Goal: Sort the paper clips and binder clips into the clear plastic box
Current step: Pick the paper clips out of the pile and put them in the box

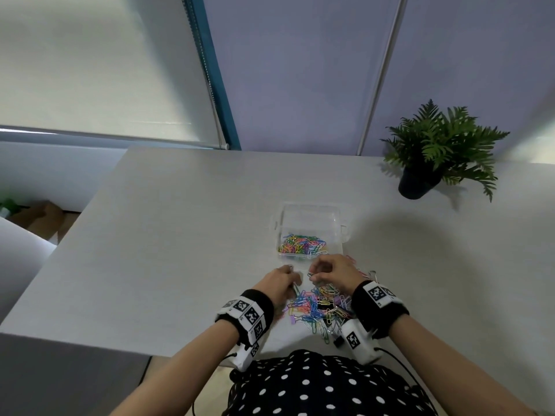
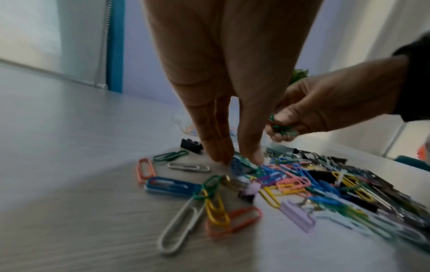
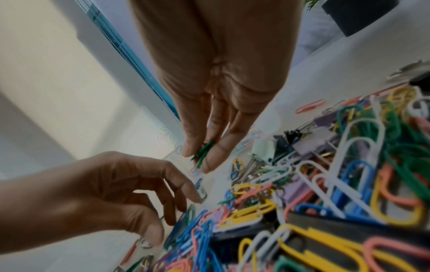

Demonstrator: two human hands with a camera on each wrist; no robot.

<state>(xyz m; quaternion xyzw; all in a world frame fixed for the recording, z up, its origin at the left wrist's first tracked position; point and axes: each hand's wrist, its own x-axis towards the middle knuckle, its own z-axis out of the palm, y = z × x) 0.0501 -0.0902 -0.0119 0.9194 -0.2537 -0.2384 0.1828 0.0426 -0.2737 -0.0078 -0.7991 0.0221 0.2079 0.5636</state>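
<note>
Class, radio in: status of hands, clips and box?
Right hand pinching green paper clips. Left hand fingertips down on pile. Box part-filled, path open.

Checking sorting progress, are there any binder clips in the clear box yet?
No, in the head view the clear box holds only coloured paper clips; no binder clips show inside.

Pile's (image 3: pixel 325 202) near clips blurred

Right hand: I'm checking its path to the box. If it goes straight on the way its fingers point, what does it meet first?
Probably the near wall of the clear plastic box, just beyond the right hand; depth is uncertain.
</note>
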